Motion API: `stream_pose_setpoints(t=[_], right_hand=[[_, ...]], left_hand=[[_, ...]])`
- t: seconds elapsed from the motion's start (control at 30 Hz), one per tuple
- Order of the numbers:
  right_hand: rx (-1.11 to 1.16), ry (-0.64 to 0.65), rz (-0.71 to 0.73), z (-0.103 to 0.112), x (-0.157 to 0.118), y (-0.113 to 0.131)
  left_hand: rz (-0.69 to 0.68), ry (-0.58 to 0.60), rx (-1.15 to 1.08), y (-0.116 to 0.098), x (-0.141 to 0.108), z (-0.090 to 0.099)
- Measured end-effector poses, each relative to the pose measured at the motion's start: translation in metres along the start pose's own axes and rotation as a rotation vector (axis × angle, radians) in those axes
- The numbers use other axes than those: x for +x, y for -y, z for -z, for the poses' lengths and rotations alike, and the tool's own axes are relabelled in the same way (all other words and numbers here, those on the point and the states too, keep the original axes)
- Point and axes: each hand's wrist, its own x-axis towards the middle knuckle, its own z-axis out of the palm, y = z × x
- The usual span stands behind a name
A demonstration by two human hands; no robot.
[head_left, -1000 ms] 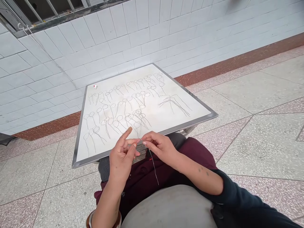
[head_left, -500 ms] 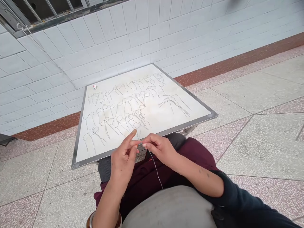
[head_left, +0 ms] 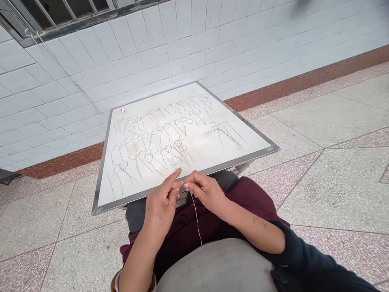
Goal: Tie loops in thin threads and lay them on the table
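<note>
Over the table's near edge my two hands meet at the fingertips. My right hand [head_left: 205,192] pinches a thin, pale wire [head_left: 197,221] between thumb and index finger, and the wire hangs in a slack curve down to my lap. Thumb and fingertips of my left hand [head_left: 162,202] close at the same spot, with one finger stretched outward; the bit of wire between them is too small to see clearly. Beyond them, on the white table [head_left: 227,158], lie rows of thin wire pieces [head_left: 153,153], each a small loop with a tail.
At the table's right side lies a bundle of straighter wires [head_left: 226,132]. A small white and red item [head_left: 122,110] sits near the far left corner. Behind stands a tiled wall [head_left: 170,52] with a barred window [head_left: 60,12]. A grey metal rim [head_left: 258,153] edges the table.
My left hand has shifted slightly right, closer against the right fingertips. The hanging wire has swung a little left. My right hand has stayed nearly in place.
</note>
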Motion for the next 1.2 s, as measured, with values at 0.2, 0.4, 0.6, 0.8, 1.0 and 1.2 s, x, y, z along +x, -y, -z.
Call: stream_pose_setpoints(t=[0.2,0.4,0.6,0.8,1.0,1.2], right_hand=[[-0.152,-0.003,0.219,0.004,0.005,0.007],[-0.196,0.007,0.366,0.005,0.007,0.006],[-0.284,0.032,0.458,0.011,0.007,-0.002],[-0.302,0.000,0.432,0.011,0.005,-0.001],[-0.307,-0.009,0.404,0.014,0.007,-0.004],[-0.305,-0.048,0.372,0.016,0.008,-0.005]], left_hand=[[0.048,0.029,-0.090,0.003,-0.001,0.007],[0.069,0.002,-0.171,0.004,0.000,0.004],[0.018,0.078,-0.090,0.003,0.000,0.005],[0.015,0.093,0.008,0.000,-0.002,0.008],[0.038,0.072,-0.017,0.006,-0.006,0.009],[0.096,0.005,-0.042,0.010,-0.012,0.018]])
